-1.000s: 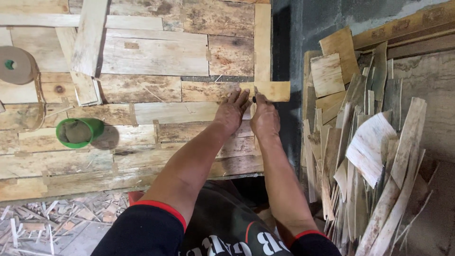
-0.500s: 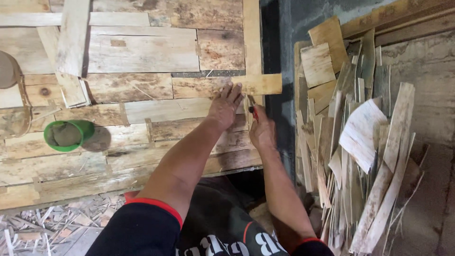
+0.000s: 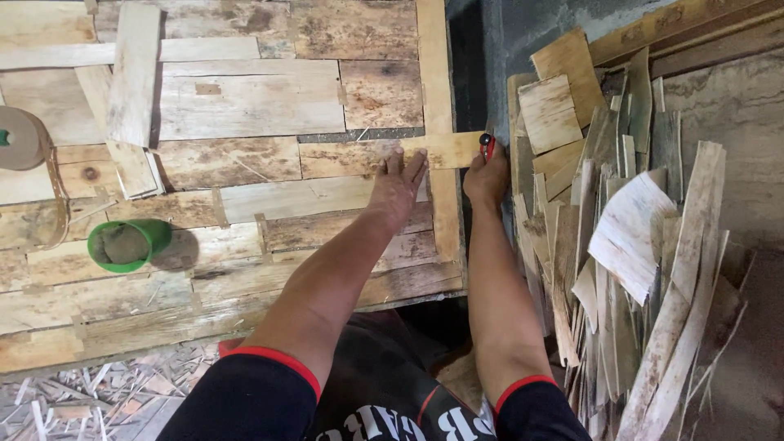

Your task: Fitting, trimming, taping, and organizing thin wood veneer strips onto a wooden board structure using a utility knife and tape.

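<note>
Leaning over the bench [image 3: 98, 327], the person has two bare forearms stretched out in front. Half a second ago the hands sat close together; now the right hand [image 3: 487, 176] has slid out past the bench's right edge, its grip closed round one small red-handled cutting tool [image 3: 487, 145] at the end of the short pale wooden cross strip [image 3: 445, 150]. The left hand [image 3: 398, 186] has spread flat, fingers open, pressing where that one strip crosses the long upright pale wooden strip [image 3: 435, 82]. Left of them one green plastic cup [image 3: 129, 243] lies on its side, and farther off one brown tape roll [image 3: 20, 139] sits at the edge. One loose heap of thin wood offcuts [image 3: 629, 237] fills the right.
</note>
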